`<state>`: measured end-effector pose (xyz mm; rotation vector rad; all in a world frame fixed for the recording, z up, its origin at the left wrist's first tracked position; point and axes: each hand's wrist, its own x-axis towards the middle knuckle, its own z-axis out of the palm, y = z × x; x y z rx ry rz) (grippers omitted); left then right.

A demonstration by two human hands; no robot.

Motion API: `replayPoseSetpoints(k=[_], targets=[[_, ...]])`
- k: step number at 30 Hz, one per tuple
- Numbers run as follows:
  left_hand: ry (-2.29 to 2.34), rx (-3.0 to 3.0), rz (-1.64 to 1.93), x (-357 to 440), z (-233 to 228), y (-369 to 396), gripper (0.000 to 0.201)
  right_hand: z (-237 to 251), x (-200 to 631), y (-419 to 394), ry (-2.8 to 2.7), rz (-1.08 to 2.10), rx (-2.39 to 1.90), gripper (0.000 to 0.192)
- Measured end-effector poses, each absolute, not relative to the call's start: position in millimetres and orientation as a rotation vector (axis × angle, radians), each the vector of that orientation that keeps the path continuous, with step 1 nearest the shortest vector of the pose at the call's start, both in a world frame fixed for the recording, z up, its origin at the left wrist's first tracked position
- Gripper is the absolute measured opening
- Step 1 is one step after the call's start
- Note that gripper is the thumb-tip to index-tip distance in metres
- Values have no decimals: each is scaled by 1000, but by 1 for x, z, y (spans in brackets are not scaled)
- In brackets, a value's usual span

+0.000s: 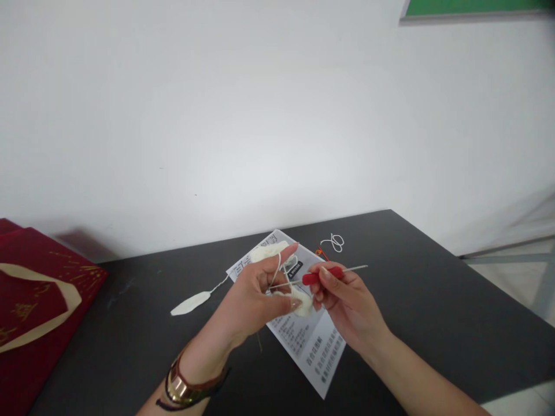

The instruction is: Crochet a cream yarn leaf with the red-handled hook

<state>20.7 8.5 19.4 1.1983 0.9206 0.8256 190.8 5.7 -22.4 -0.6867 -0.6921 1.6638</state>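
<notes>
Fingers of left hand pinch cream yarn, right hand pinches crochet hook mid-table.

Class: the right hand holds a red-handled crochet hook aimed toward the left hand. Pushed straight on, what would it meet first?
Probably the cream crochet piece pinched in the left hand; the right hand sits just beside it, though depth is uncertain.

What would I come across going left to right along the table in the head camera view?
Red gift bag → cream crocheted leaf piece → left hand with cream yarn over the fingers → red-handled crochet hook → right hand. The printed instruction sheet lies under both hands, so it has no clear place in the order.
</notes>
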Motion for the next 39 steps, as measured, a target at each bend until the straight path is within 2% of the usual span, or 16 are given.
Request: replayPoseSetpoints(k=[7, 15, 22, 32, 39], targets=[[908, 1149, 822, 22, 16, 11, 82, -30, 184, 3, -858, 1423, -753, 13], [877, 1188, 843, 15, 21, 14, 76, -20, 176, 12, -949, 1493, -749, 17], [800, 1126, 1088, -5, 32, 18, 54, 20, 159, 30, -1234, 1474, -702, 14], [963, 1296, 1408, -18, 42, 18, 65, 38, 133, 52, -1315, 1616, -577, 21], [1032, 1430, 1396, -17, 32, 24, 65, 35, 141, 63, -1474, 1573, -675, 26]])
